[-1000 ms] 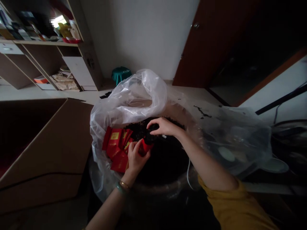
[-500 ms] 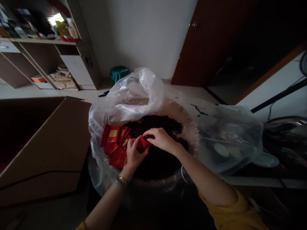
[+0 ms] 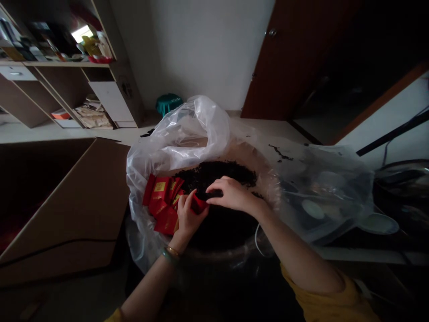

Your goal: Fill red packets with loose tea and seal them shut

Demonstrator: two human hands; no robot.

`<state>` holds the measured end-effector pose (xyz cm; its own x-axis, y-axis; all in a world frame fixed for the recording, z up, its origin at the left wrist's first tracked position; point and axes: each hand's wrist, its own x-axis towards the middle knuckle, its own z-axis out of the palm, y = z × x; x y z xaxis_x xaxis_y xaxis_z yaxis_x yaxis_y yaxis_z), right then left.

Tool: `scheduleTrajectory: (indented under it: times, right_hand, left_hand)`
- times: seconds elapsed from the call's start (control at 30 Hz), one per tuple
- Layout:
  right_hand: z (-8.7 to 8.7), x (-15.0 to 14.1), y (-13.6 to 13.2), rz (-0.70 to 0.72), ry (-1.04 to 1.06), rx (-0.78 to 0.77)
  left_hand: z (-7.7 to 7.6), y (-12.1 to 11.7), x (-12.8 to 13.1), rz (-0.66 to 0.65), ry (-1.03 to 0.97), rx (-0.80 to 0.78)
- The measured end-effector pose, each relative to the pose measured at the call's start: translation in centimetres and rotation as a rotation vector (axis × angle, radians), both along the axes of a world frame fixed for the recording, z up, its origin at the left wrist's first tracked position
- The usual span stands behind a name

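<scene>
My left hand (image 3: 190,214) is closed around a small red packet (image 3: 198,204), whose mouth faces up and to the right. Just right of that mouth is my right hand (image 3: 229,193), fingers curved and thumb apart from them; the thumb tip is at the packet's edge. Both hands are above a heap of dark, loose, leaf-like bits (image 3: 224,172) in a wide round container (image 3: 250,154) lined with clear plastic (image 3: 214,129). A pile of red packets with gold labels (image 3: 161,199) lies on the left side, beside my left hand.
A large open cardboard box (image 3: 90,201) stands on the left. To the right, clear plastic sheeting (image 3: 328,192) spreads over a pale dish and other dim items. Behind are a shelf unit (image 3: 114,98), a green-covered bin (image 3: 168,103) and a brown door (image 3: 268,67).
My right hand has drawn back slightly to the right from the packet's mouth, its thumb and fingers now farther apart. My left hand still holds the packet in place. The view has shifted slightly.
</scene>
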<state>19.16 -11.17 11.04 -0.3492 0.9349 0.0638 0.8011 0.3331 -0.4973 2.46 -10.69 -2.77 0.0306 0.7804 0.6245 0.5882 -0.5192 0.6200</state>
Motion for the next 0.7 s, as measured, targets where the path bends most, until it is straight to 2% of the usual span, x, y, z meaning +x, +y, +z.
scheduleTrajectory:
  times: [0.1, 0.23, 0.37, 0.47, 0.57, 0.7]
  right_hand:
    - [-1.0, -2.0, -0.5, 0.090, -0.116, 0.078]
    - [-2.3, -2.9, -0.4, 0.058, -0.212, 0.009]
    - [-1.9, -1.6, 0.1, -0.031, -0.080, 0.022]
    - [-1.0, -0.8, 0.1, -0.038, 0.057, -0.020]
    - [-0.6, -0.8, -0.1, -0.079, 0.120, -0.088]
    - [-1.0, -1.1, -0.1, -0.116, 0.108, -0.173]
  left_hand:
    - [-0.3, 0.0, 0.0, -0.005, 0.013, 0.012]
    - [-0.2, -0.1, -0.1, -0.030, -0.008, 0.002]
    - [0.3, -0.1, -0.3, -0.061, -0.055, -0.123]
    - [0.2, 0.0, -0.3, -0.099, -0.068, -0.251]
    - [0.0, -0.1, -0.2, -0.079, -0.082, -0.275]
    - [0.3, -0.4, -0.1, -0.098, -0.069, -0.279]
